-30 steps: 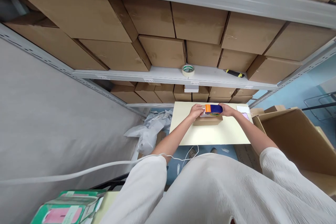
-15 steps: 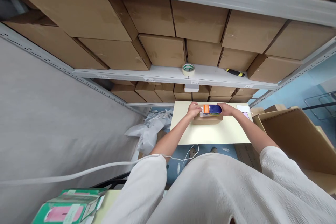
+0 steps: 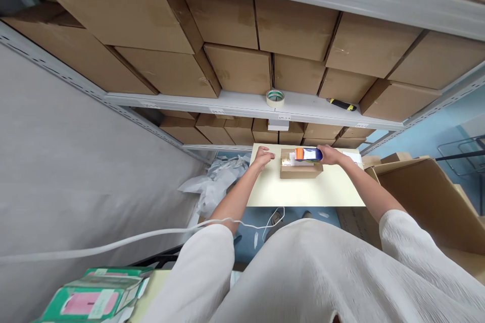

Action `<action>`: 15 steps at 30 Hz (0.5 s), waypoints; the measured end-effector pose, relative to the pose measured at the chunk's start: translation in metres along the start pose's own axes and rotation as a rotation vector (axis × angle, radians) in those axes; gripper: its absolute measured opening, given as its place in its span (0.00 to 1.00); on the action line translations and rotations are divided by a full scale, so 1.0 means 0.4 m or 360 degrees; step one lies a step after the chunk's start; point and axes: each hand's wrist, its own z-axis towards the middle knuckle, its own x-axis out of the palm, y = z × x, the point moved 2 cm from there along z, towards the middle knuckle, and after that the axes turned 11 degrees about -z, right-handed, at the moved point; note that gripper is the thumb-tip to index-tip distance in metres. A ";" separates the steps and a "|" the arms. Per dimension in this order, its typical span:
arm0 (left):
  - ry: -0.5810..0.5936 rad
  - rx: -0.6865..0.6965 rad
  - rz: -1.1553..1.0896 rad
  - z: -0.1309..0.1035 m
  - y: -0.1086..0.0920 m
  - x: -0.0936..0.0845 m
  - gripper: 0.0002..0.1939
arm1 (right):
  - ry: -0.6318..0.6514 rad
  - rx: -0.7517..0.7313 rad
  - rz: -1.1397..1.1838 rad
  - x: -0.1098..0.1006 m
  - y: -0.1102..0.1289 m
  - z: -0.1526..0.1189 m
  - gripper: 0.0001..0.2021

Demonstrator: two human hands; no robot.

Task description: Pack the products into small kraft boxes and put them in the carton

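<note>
Two hands work here: our right hand (image 3: 329, 155) grips the tape dispenser (image 3: 308, 154) on the small carton (image 3: 300, 168), long axis left-right, while our left hand (image 3: 264, 156), fingers spread, rests just left of it on the table (image 3: 303, 194).

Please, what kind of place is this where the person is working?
Most likely a warehouse packing station. Metal shelving holds rows of plain cardboard boxes, and the right hand holds a tape dispenser on a small carton on a work table.
</note>
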 end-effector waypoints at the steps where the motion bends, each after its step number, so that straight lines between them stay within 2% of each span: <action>1: -0.0002 0.0001 -0.0025 0.003 0.010 -0.003 0.32 | 0.0002 -0.0013 -0.0033 -0.004 0.006 0.005 0.19; 10: -0.0102 -0.0005 -0.0279 0.051 0.105 -0.010 0.29 | -0.0013 -0.0038 -0.0255 -0.030 0.075 0.043 0.19; 15: -0.0086 -0.0013 -0.0329 0.083 0.157 -0.006 0.29 | -0.0013 -0.0033 -0.0325 -0.033 0.089 0.058 0.21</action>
